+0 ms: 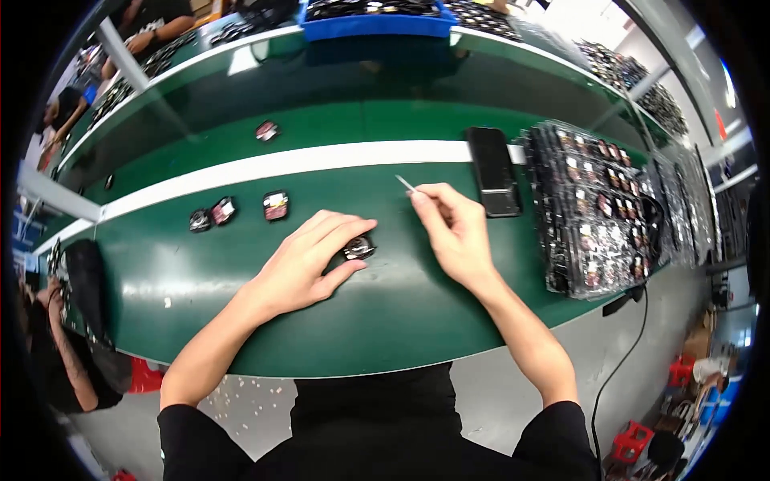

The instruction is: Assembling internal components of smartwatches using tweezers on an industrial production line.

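Note:
Near the middle of the green table, my left hand (309,260) curls its thumb and fingers round a small black rounded device (359,247) lying on the surface. The fingers hide part of it. To its right, my right hand (455,232) is raised a little and pinches a thin, light-coloured pointed stick (406,183) between thumb and forefinger. The stick's tip points up and left, apart from the device. Left of my hands lie similar small devices: one with a reddish face (275,205), another reddish one (223,210), and a black one (200,220) touching it.
A black phone-like slab (493,172) lies beyond my right hand. Stacked clear blister trays (593,208) of small devices stand at the right. One more device (267,131) sits past the white strip (337,154). A blue bin (377,26) rests on the shelf; other people work at the left.

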Demonstrator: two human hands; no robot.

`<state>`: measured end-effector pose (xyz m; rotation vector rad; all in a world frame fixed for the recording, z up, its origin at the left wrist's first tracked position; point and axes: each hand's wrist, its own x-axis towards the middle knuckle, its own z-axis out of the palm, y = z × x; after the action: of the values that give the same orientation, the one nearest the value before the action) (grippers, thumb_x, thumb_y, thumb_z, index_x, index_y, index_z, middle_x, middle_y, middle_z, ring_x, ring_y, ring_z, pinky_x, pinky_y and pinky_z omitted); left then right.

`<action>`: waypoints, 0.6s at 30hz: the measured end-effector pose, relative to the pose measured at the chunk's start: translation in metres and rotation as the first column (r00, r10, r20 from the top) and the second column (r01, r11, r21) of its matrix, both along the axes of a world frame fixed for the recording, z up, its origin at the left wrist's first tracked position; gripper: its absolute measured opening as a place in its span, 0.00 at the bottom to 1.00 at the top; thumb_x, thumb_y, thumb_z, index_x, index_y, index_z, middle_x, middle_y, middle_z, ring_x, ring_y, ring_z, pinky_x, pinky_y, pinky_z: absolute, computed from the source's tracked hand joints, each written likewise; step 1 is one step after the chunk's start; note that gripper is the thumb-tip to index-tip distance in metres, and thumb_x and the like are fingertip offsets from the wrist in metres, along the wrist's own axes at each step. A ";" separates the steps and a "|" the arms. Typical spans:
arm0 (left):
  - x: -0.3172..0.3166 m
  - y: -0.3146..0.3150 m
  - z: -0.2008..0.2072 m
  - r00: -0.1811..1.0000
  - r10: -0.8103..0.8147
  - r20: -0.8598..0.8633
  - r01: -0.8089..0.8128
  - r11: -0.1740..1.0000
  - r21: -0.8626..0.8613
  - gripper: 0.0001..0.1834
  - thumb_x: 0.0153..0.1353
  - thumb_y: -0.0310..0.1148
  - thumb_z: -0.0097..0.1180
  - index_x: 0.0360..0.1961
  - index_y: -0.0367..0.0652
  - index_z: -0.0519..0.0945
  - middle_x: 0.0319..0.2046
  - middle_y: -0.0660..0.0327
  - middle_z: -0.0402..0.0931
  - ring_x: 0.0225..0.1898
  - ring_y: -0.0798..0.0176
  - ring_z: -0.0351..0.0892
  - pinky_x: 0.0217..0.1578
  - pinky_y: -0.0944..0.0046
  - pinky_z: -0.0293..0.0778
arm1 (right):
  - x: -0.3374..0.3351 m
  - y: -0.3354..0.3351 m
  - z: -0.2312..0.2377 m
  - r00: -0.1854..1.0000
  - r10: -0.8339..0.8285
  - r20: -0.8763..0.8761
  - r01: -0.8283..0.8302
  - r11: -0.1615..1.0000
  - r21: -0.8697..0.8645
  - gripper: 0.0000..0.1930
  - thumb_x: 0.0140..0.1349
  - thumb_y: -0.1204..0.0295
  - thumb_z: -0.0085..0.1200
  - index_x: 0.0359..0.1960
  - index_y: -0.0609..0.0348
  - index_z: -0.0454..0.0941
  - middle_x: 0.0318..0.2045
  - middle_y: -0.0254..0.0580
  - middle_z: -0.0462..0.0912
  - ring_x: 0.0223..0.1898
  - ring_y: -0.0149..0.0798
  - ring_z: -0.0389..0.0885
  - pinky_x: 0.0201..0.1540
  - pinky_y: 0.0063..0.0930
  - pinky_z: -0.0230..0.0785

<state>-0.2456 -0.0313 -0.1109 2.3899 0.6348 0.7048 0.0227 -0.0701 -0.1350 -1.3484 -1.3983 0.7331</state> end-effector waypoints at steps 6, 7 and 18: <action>-0.014 0.008 -0.010 0.999 0.033 0.039 -0.028 0.992 -0.120 0.35 0.62 0.29 0.80 0.71 0.41 0.82 0.60 0.52 0.84 0.59 0.47 0.85 0.60 0.50 0.82 | -0.006 -0.010 0.009 0.993 0.119 -0.010 -0.119 0.987 -0.108 0.07 0.78 0.76 0.67 0.50 0.69 0.90 0.30 0.31 0.88 0.29 0.16 0.77 0.31 0.17 0.66; -0.017 0.008 -0.010 0.999 0.041 0.030 -0.037 0.991 -0.130 0.35 0.62 0.29 0.80 0.71 0.41 0.82 0.60 0.52 0.84 0.59 0.47 0.85 0.60 0.50 0.82 | -0.008 -0.010 0.011 0.992 0.129 -0.008 -0.129 0.984 -0.127 0.08 0.78 0.76 0.67 0.50 0.70 0.90 0.30 0.31 0.88 0.30 0.16 0.77 0.31 0.16 0.66; -0.017 0.002 -0.010 0.976 0.196 0.090 -0.201 0.978 0.050 0.16 0.70 0.20 0.70 0.57 0.35 0.87 0.38 0.55 0.87 0.36 0.53 0.89 0.39 0.58 0.84 | -0.015 -0.022 0.012 0.986 0.146 -0.078 -0.156 0.976 -0.151 0.07 0.79 0.75 0.66 0.50 0.69 0.90 0.24 0.23 0.81 0.24 0.12 0.67 0.25 0.16 0.52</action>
<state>-0.2623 -0.0296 -0.1212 2.3572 0.8361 0.9160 0.0077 -0.0920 -0.1230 -1.3352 -1.4255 0.9982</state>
